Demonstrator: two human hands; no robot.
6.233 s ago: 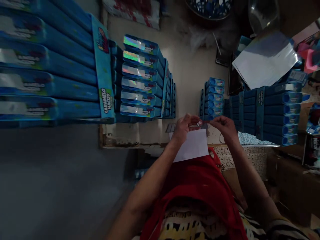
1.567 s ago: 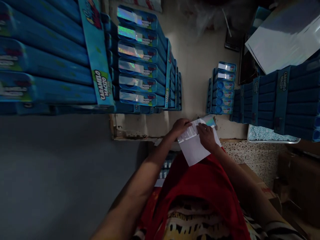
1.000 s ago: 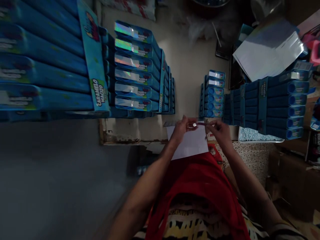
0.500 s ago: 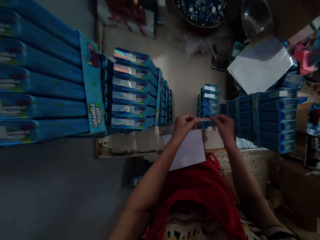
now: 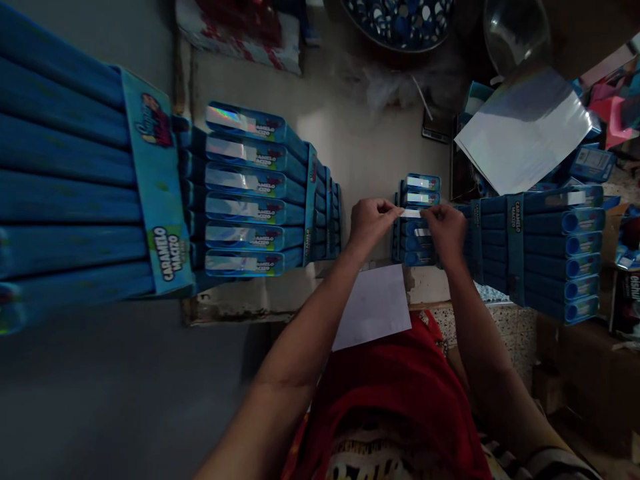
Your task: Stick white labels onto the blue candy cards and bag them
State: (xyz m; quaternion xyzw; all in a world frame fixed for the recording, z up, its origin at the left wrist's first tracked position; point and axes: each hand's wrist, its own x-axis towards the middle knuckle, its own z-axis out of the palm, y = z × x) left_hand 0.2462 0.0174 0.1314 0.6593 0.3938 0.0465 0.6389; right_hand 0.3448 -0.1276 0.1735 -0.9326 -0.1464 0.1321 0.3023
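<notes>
A short white strip (image 5: 412,213) is stretched between my left hand (image 5: 373,223) and my right hand (image 5: 447,230), each pinching one end. It lies over the end faces of a small stack of blue boxes (image 5: 423,181). Two boxes at the top of that stack bear shiny pale strips, and a lower one shows another white strip. Below my hands a white sheet (image 5: 375,303) rests against the red apron (image 5: 395,373). To the right of my right hand lies a banded stack of blue tubes (image 5: 543,247).
Large banded stacks of blue boxes (image 5: 245,210) stand at the left. At the back are a round tray of small blue-and-white pieces (image 5: 400,23) and a clear bowl (image 5: 515,33). White sheets (image 5: 525,133) lie at the right.
Both hands have moved up the small stack with the strip between them, uncovering the lower boxes. The view has shifted slightly, and the left stacks appear farther left.
</notes>
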